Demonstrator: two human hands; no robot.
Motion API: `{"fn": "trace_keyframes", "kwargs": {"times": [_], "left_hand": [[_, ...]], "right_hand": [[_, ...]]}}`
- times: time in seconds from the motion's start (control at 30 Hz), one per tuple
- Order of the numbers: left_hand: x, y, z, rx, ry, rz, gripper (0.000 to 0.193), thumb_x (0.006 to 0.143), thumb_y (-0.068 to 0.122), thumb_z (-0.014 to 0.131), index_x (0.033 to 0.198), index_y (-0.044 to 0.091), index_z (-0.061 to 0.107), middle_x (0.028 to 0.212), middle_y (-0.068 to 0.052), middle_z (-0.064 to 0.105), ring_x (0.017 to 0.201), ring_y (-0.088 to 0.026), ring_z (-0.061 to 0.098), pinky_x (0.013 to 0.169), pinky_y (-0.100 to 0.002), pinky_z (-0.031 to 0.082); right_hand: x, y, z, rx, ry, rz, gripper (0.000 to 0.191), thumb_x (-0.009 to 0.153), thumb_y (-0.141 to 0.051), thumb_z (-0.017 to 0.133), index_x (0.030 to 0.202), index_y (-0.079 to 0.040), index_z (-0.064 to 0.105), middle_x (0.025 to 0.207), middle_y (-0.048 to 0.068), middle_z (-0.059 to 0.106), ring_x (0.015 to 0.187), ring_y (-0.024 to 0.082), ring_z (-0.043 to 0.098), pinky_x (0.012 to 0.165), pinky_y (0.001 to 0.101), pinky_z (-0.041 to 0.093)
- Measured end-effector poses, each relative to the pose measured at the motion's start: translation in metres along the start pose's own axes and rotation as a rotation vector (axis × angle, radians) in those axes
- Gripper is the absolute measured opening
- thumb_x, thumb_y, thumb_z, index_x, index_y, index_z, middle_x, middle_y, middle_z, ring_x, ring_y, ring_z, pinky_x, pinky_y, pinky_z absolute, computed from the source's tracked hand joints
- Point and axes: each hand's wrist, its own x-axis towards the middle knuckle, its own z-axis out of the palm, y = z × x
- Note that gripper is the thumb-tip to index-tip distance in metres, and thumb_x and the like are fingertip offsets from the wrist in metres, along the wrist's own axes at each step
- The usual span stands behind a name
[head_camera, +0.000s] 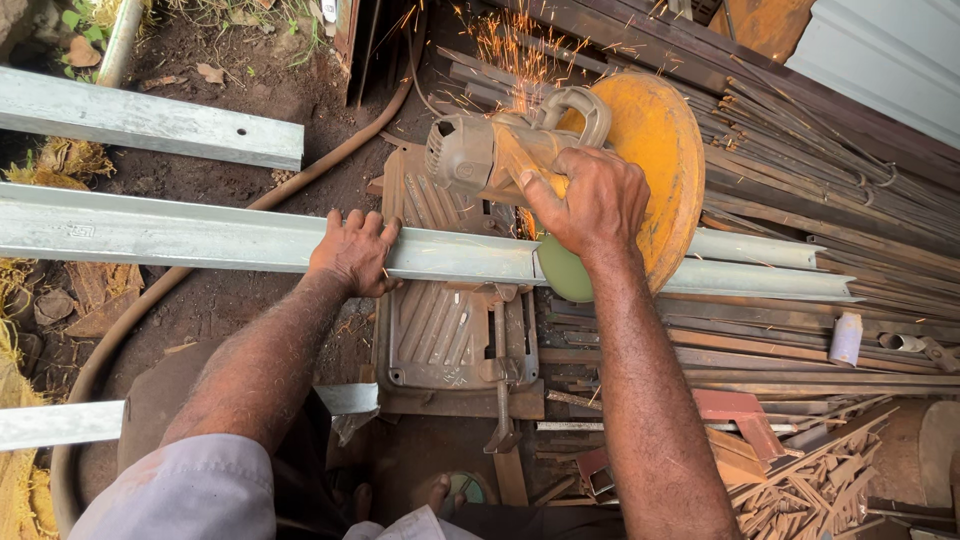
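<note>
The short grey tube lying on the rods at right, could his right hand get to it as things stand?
Probably not right now: the right hand grips the saw handle; the short grey tube lies uncovered beyond the yellow guard.

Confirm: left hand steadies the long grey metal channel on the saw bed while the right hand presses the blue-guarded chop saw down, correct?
Not quite: the chop saw's round guard is yellow-orange, not blue, per the head view. The left hand steadies the long grey metal channel; the right hand presses down.
</note>
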Motion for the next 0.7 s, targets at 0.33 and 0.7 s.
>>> {"fn": "trace_keyframes", "kwargs": {"times": [0.33,0.7], "left_hand": [[-0.002,-0.002,0.004,-0.041,0.078,0.004,0.102,0.077,0.070,0.075,0.153,0.014,0.036,0.126,-0.012,0.054,0.121,-0.030,0.052,0.102,-0.055,0.037],[0.019,-0.020,-0.014,-0.179,-0.100,0.024,0.101,0.081,0.090,0.056,0.153,0.020,0.039,0.139,-0.015,0.054,0.131,-0.033,0.050,0.109,-0.060,0.037]], "right_hand": [[0.021,0.011,-0.001,0.000,-0.055,0.025,0.042,0.083,-0.045,0.073,0.098,-0.007,0.081,0.089,0.020,0.073,0.080,0.041,0.069,0.071,0.0528,0.051],[0.102,0.033,0.032,-0.170,0.090,0.097,0.040,0.108,-0.046,0.064,0.115,-0.007,0.068,0.117,0.016,0.064,0.119,0.039,0.056,0.100,0.0612,0.040]]}}
